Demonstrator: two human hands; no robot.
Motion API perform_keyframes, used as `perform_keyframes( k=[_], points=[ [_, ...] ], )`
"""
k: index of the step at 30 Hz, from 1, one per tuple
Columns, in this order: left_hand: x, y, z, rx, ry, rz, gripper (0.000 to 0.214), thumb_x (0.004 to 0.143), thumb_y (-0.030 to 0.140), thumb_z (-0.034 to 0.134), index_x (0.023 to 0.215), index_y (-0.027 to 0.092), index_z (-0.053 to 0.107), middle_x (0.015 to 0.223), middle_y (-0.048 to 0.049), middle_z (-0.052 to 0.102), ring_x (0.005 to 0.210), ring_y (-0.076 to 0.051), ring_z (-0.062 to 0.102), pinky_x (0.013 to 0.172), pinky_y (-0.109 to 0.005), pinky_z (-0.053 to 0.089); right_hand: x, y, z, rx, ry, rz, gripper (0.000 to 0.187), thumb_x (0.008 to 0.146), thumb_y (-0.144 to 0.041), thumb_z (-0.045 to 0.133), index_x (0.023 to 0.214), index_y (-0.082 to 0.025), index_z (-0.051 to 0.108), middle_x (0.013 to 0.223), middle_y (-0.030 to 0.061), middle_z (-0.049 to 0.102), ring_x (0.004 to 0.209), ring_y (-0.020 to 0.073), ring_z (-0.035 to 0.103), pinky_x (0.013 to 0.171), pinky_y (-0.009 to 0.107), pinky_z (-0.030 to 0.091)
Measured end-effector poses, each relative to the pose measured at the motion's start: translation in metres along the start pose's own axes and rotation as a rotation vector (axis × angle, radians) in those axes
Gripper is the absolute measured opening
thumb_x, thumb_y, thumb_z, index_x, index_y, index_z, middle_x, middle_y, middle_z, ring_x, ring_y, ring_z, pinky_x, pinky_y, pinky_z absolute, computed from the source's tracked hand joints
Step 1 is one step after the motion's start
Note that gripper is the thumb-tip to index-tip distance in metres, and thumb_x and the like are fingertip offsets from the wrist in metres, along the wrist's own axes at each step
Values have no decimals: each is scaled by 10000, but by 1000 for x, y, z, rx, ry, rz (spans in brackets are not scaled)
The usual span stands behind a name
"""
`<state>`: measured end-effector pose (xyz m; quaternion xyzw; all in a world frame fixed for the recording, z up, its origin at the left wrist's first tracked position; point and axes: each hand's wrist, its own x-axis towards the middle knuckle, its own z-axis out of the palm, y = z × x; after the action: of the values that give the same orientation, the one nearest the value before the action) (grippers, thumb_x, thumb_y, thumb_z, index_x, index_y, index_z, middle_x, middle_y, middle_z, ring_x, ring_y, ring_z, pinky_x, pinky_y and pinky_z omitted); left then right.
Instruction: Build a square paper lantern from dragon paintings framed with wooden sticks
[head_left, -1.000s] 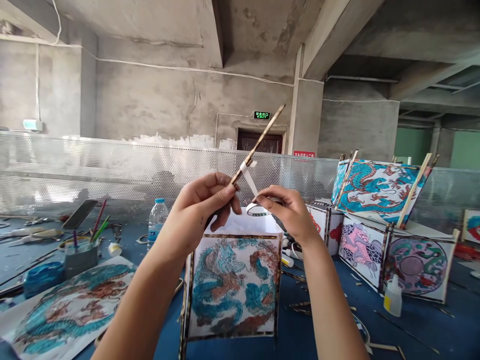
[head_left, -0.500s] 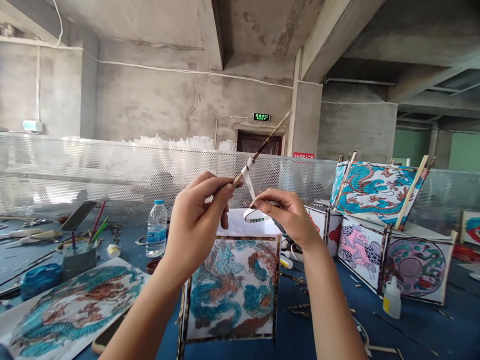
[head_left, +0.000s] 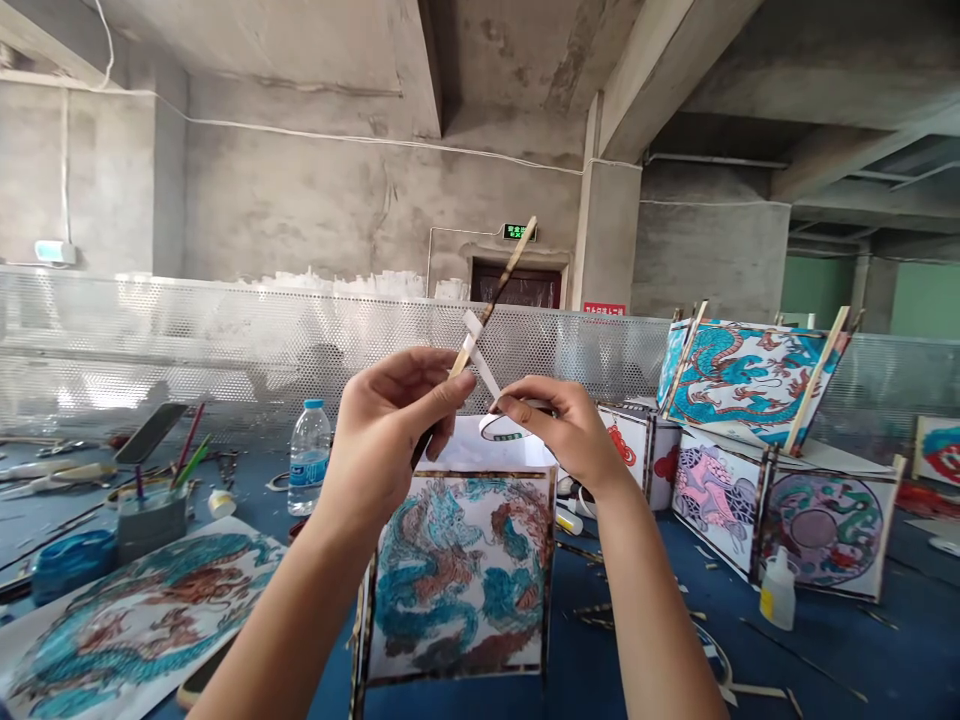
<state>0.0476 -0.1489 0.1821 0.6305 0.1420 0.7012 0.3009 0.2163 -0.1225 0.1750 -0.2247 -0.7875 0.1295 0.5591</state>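
My left hand point(head_left: 390, 430) is closed on a thin bamboo stick point(head_left: 495, 295) that points up and to the right. A white tape strip point(head_left: 480, 362) is stuck to the stick and runs down to a tape roll point(head_left: 504, 428) pinched in my right hand point(head_left: 562, 430). Both hands are held up above a box-shaped paper lantern point(head_left: 457, 575) with a teal and brown dragon painted on its front panel.
A blue table point(head_left: 825, 660) carries more painted lanterns point(head_left: 750, 375) at the right, a white glue bottle point(head_left: 778, 592), a water bottle point(head_left: 306, 470), a cup of brushes point(head_left: 150, 510), a dragon painting sheet point(head_left: 135, 620) and scattered bamboo slivers. A perforated metal screen point(head_left: 150, 350) stands behind.
The stick has tilted more upright and its tip has swung left. The tape strip has shortened as my right hand moved a little closer to the stick.
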Motion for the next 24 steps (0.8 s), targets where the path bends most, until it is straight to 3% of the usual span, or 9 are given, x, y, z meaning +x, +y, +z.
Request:
perform_keyframes(
  k=[4,10,18,24],
  points=[
    [0,0,0,128,51,76,166,670,217,705,819,158,660,579,13,583,467,-84,533,412,-193,424,0,1,1,-21,11,-6,152,803,-337,585,778,-209,664,780,11,651,757,145,587,669,266,447],
    [-2,1,1,185,-4,84,117,758,234,615,838,162,661,585,3,594,497,-96,538,492,-227,457,0,0,5,-9,-6,9,161,806,-344,582,793,-206,664,791,19,651,764,151,589,668,269,452],
    [0,-2,2,-38,-55,-49,140,735,249,645,833,152,668,549,16,550,409,-41,397,362,-182,270,0,-3,4,42,-31,10,157,805,-342,592,795,-206,669,784,15,647,749,142,586,654,257,442],
    [7,-1,-7,-73,-68,-81,193,632,191,730,794,162,630,531,27,585,372,-31,387,340,-166,243,-1,-4,1,24,-15,-3,168,802,-352,596,766,-203,665,776,16,642,745,140,584,665,265,436]
  ],
)
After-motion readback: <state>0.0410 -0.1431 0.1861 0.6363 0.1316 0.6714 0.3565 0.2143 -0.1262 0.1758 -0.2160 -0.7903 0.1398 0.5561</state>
